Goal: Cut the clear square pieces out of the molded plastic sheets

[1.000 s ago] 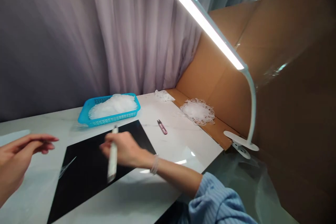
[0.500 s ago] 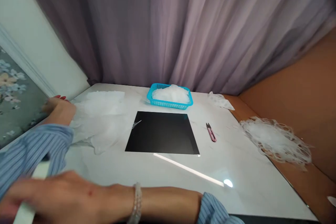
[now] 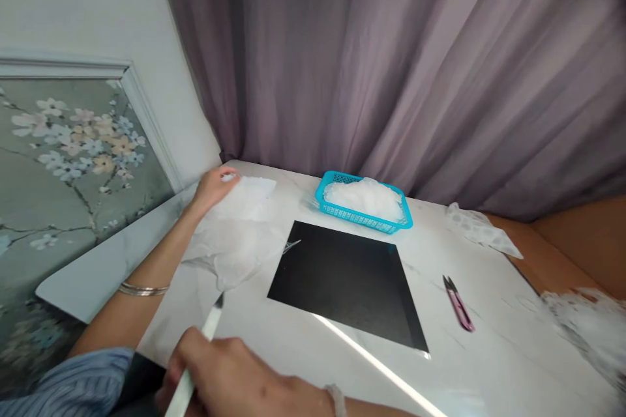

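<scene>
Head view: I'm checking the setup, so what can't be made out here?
Head view:
White-handled pointed tool: lower end cut off by the bottom edge, grip hidden by the right hand.
Lacy white doily: cut off by the right edge, blurred.
Tiny clear sliver on the black square sheet: too small to identify.

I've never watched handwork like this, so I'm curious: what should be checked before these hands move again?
Right hand holding the white-handled pointed tool: ok, wrapped firmly around the handle.
Tool tip touching the translucent white sheet: cannot tell from this angle.
Left hand on the sheet: ok, at its far edge.
Sheet lying smooth: not ok, it is wrinkled and folded.
Black mat free of stray bits: not ok, a small clear sliver lies on it.
Thread snips in sight: ok, on the marble tabletop right of the mat.
</scene>
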`<state>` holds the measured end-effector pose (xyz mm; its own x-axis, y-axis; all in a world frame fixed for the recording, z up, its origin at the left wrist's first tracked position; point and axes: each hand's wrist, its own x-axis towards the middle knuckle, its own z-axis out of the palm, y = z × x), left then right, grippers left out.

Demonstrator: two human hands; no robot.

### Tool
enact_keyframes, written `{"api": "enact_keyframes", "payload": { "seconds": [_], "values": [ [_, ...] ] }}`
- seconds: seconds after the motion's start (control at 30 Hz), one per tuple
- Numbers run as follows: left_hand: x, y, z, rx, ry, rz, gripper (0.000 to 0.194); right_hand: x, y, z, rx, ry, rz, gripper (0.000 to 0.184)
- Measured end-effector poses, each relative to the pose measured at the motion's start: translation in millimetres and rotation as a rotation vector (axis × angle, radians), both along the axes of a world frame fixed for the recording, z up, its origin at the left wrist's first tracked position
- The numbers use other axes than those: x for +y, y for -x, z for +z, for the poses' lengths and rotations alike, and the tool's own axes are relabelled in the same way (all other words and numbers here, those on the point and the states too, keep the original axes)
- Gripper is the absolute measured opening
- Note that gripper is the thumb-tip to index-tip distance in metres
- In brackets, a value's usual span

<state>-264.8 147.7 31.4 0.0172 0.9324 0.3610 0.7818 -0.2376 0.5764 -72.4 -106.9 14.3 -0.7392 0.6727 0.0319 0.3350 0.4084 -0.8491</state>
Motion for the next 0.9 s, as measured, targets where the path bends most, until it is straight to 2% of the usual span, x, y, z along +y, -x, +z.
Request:
{"api": "enact_keyframes", "payload": {
  "seconds": [0.07, 0.17, 0.23, 0.33, 0.47, 0.57, 0.67, 0.77, 0.9],
  "values": [
    [-5, -5, -17.0, 0.158, 0.046, 0.031, 0.054, 11, -10, -2.1, -0.023, -0.075, -0.161, 0.031],
    [-15, -11, -35.1, 0.332, 0.11, 0.016, 0.078, 27, -21, -8.3, -0.006, -0.197, -0.231, 0.023],
    [-21, -12, -39.0, 0.411, 0.124, -0.007, 0.075, 39, -28, -12.0, -0.029, -0.266, -0.289, 0.018],
    [-23, -8, -32.7, 0.474, 0.114, -0.025, 0.054, 64, -43, -16.9, -0.099, -0.281, -0.365, 0.007],
    [-23, 2, -16.2, 0.501, 0.081, -0.027, 0.045, 116, -54, -32.5, -0.053, -0.29, -0.49, 0.017],
    [-34, 0, -10.0, 0.517, 0.045, -0.042, 0.04, 158, -44, -50.3, 0.003, -0.336, -0.539, 0.027],
    [-56, -14, -11.2, 0.524, 0.014, -0.075, 0.042, 186, -24, -61.5, 0.076, -0.321, -0.551, 0.025],
    [-85, -31, -13.2, 0.505, 0.004, -0.124, 0.049, 196, -7, -55.5, 0.19, -0.303, -0.557, 0.021],
    [-110, -41, -5.3, 0.434, 0.012, -0.096, 0.062, 193, -14, -18.7, 0.346, -0.35, -0.52, 0.018]
  ]
}}
